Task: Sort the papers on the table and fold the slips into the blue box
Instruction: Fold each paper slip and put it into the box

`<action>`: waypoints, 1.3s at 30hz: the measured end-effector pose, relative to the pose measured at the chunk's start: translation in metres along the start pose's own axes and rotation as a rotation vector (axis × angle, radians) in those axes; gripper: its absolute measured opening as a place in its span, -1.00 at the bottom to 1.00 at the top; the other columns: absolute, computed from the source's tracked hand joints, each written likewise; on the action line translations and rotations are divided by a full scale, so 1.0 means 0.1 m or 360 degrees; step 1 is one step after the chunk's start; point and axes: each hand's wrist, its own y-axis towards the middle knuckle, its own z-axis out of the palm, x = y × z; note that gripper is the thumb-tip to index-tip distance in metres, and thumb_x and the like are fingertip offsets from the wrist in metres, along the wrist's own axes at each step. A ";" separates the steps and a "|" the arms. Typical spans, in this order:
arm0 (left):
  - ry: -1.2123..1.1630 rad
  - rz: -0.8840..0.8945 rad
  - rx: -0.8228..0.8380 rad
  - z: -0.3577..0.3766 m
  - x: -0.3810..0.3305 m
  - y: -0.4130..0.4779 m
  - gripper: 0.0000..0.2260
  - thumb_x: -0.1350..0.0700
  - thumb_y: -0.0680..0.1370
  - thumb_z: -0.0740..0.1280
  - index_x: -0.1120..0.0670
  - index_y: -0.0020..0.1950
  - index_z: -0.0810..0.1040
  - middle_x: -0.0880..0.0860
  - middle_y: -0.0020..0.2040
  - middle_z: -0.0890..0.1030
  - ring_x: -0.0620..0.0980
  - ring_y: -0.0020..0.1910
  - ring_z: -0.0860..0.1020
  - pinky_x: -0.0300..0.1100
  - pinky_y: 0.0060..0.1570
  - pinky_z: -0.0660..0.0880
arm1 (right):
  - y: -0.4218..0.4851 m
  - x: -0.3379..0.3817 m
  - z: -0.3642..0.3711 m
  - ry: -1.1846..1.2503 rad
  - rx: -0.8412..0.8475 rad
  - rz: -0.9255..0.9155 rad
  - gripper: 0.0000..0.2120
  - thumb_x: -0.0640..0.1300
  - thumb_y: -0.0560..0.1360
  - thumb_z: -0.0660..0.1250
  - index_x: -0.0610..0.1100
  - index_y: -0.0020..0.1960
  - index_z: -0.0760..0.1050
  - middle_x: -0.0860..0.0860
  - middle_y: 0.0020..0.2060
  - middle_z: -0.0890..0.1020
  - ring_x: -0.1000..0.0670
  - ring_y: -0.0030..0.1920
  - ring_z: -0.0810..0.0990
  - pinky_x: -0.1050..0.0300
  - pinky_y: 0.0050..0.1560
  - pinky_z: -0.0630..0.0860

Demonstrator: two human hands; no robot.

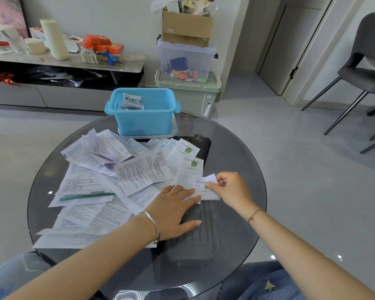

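Step in hand: folding a single slip, judged from the grip. Sorting looked unfinished, with the papers (pixel 108 176) lying in a loose overlapping heap across the left and centre of the round glass table (pixel 236 148).

Slip (pixel 204 189): small white receipt with a green mark, at the lower right edge of the heap, just right of frame centre. It lay low over the glass, between the two hands.

Left hand (pixel 175 210): flat, fingers straight, palm down. The fingertips pressed the slip's left end against the table.

Right hand (pixel 230 189): fingers curled, thumb and forefinger pinching the slip's right end, that corner lifted slightly.

Orientation: the visible part ran left to right across the frame, rising a little toward the right. The printed header sat along its upper edge, away from the person (how much was already doubled under could not be told).

Blue box (pixel 142 113): open, on a pale tray (pixel 173 132) at the table's far edge, upper centre of frame, well apart from the hands. A few papers were inside.

Next move, as a judgement: bring the pinched end over toward the pressed end, crease it, then reach up-frame to the box. The thin paper would likely spring open unless pressed firmly
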 end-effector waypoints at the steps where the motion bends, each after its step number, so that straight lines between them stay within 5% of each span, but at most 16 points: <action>1: 0.0012 0.0002 0.0000 0.00 0.00 0.00 -0.26 -0.37 0.43 -0.20 -0.08 0.54 0.12 -0.02 0.54 0.16 0.00 0.45 0.17 -0.12 0.43 0.04 | 0.00 0.00 0.01 -0.0007 -0.0006 0.0002 -0.83 -0.08 0.42 0.48 -0.18 -0.22 0.60 -0.02 -0.33 0.66 0.03 -0.35 0.58 0.11 -0.30 0.52; 5: 0.0079 0.0004 0.0009 -0.02 -0.02 0.00 -0.21 -0.37 0.40 -0.25 -0.06 0.54 0.12 0.00 0.54 0.16 0.02 0.45 0.18 -0.10 0.43 0.04 | -0.05 0.03 -0.01 -0.0110 -0.0098 -0.0061 -0.81 -0.05 0.46 0.43 -0.09 -0.03 0.49 0.03 -0.27 0.59 0.07 -0.29 0.51 0.18 -0.28 0.44; 8: 0.0114 0.0019 0.0015 -0.03 -0.03 0.01 -0.23 -0.37 0.41 -0.23 -0.06 0.54 0.11 0.01 0.54 0.16 0.03 0.45 0.18 -0.09 0.43 0.04 | -0.19 0.03 -0.12 -0.0435 -0.0249 -0.0492 -0.76 -0.09 0.55 0.29 -0.07 0.21 0.48 0.06 0.06 0.57 0.07 0.04 0.52 0.16 0.03 0.48; 11: 0.0109 0.0024 0.0032 -0.04 -0.03 0.00 -0.21 -0.37 0.40 -0.25 -0.05 0.54 0.11 0.02 0.54 0.16 0.04 0.45 0.18 -0.08 0.43 0.05 | -0.39 -0.03 -0.16 -0.0736 -0.0149 -0.0992 -0.71 -0.13 0.54 0.15 -0.09 0.10 0.62 0.06 0.06 0.64 0.03 0.09 0.58 0.09 0.14 0.50; 14: 0.0119 0.0016 0.0013 -0.02 -0.02 0.00 -0.20 -0.38 0.39 -0.25 -0.04 0.55 0.10 0.02 0.54 0.16 0.03 0.45 0.18 -0.09 0.43 0.05 | -0.51 -0.10 -0.11 -0.0953 -0.0040 -0.1170 -0.60 -0.11 0.47 0.07 -0.08 0.06 0.65 0.07 0.01 0.68 0.05 0.03 0.63 0.10 0.15 0.50; 20: 0.0106 0.0005 0.0017 -0.01 -0.04 -0.01 -0.21 -0.38 0.39 -0.25 -0.06 0.55 0.07 0.02 0.55 0.15 0.03 0.46 0.17 -0.10 0.43 0.03 | -0.54 -0.11 -0.07 -0.1077 -0.0059 -0.1299 -0.58 -0.17 0.39 0.10 -0.12 0.10 0.64 0.01 0.01 0.67 0.00 -0.01 0.63 0.10 0.13 0.52; 23: 0.0108 0.0006 0.0012 -0.02 -0.04 -0.02 -0.20 -0.39 0.39 -0.26 -0.06 0.55 0.09 0.01 0.55 0.15 0.03 0.46 0.17 -0.10 0.43 0.03 | -0.54 -0.15 -0.09 -0.1155 -0.0085 -0.1371 -0.67 -0.24 0.32 0.35 -0.14 0.07 0.64 -0.01 -0.01 0.67 -0.02 -0.03 0.64 0.05 0.13 0.53; 26: 0.0123 -0.0002 0.0034 -0.03 -0.06 -0.02 -0.18 -0.40 0.37 -0.31 -0.06 0.55 0.07 0.01 0.55 0.14 0.02 0.45 0.17 -0.10 0.43 0.03 | -0.54 -0.22 -0.18 -0.1199 -0.0108 -0.1314 -0.55 -0.29 0.13 0.58 -0.13 0.01 0.67 -0.01 -0.03 0.68 -0.03 -0.05 0.66 0.00 0.09 0.55; 34: 0.0233 -0.0054 0.0109 -0.10 -0.23 0.07 -0.08 -0.43 0.27 -0.42 -0.12 0.55 0.07 0.11 0.44 0.28 0.10 0.34 0.28 -0.02 0.39 0.12 | -0.55 -0.29 -0.26 -0.1092 -0.0108 -0.1176 -0.54 -0.39 0.09 0.57 -0.11 -0.05 0.69 0.02 -0.02 0.70 -0.04 -0.01 0.68 0.02 0.00 0.58; 39: 0.0120 -0.0074 0.0174 -0.17 -0.16 0.00 -0.21 -0.47 0.45 -0.21 -0.06 0.55 0.09 0.02 0.56 0.12 0.02 0.52 0.08 -0.03 0.49 -0.12 | -0.56 -0.29 -0.29 -0.1027 -0.0068 -0.1128 -0.57 -0.38 0.14 0.51 -0.10 -0.03 0.68 0.03 0.03 0.69 0.00 0.02 0.67 0.10 0.07 0.49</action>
